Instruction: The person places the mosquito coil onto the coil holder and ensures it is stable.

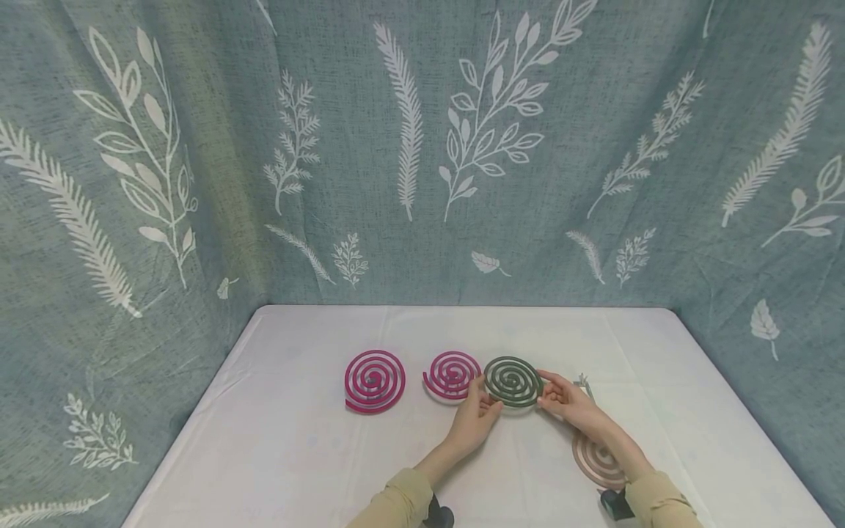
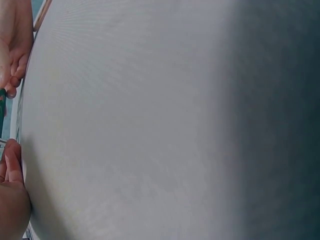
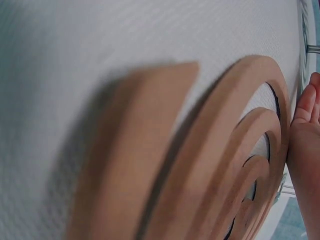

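A dark green spiral mosquito coil is held between both hands in the head view. My left hand pinches its left edge, and its fingers overlap the magenta coil beside it. At the opposite edge, my right hand pinches the green coil between thumb and fingers. Only a sliver of the green coil shows in the left wrist view. Below my right forearm lies a brown coil, partly covered by the arm; it fills much of the right wrist view, flat on the white cloth.
Another magenta coil sits at the left, with small metal stand parts showing through its centre. A thin metal piece lies just beyond my right hand. White cloth covers the table; a leaf-patterned curtain hangs around its back and sides.
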The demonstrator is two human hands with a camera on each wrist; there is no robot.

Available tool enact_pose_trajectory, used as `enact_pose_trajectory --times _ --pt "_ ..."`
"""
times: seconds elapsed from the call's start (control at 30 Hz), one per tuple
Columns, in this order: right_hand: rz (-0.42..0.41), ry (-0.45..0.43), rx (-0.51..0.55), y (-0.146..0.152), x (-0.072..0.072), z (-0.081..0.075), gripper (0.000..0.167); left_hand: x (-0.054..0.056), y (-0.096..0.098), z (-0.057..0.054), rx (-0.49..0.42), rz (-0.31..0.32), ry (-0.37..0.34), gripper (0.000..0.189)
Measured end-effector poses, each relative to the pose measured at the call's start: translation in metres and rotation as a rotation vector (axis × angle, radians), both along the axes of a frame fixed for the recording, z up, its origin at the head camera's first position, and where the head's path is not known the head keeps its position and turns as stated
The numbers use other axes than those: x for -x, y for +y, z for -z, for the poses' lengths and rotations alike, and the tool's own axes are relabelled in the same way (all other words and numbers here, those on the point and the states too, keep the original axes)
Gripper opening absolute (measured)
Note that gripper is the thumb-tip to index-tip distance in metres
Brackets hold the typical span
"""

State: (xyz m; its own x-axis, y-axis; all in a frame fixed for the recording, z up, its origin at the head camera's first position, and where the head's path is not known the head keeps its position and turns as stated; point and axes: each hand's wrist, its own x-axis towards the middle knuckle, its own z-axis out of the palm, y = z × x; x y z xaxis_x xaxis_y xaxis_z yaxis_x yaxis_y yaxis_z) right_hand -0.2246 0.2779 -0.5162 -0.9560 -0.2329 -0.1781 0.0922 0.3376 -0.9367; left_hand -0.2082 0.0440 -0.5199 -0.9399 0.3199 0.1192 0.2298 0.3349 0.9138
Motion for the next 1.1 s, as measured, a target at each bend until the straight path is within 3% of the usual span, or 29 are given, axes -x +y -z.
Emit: enact_pose_trajectory --times 0.23,0.47,0.77,1.1 --pt "-0.004 0.001 0.001 0.0014 0.0006 0.0014 0.07 0.001 -0.0004 0.0011 -0.011 0.005 -0.009 0.062" --pt "-0.003 0.0 0.002 0.0014 0.0009 0.0017 0.071 -0.0004 -0.0037 0.002 -0.039 0.036 0.102 0.061" --pt "-0.014 0.002 0.007 0.0013 0.0009 0.0004 0.07 0.003 0.0002 0.003 -0.001 0.006 -0.01 0.062" --pt "-0.009 0.008 -0.01 -0.0002 0.0001 -0.0003 0.071 0.0039 -0.0002 0.0043 0.022 0.01 0.007 0.061"
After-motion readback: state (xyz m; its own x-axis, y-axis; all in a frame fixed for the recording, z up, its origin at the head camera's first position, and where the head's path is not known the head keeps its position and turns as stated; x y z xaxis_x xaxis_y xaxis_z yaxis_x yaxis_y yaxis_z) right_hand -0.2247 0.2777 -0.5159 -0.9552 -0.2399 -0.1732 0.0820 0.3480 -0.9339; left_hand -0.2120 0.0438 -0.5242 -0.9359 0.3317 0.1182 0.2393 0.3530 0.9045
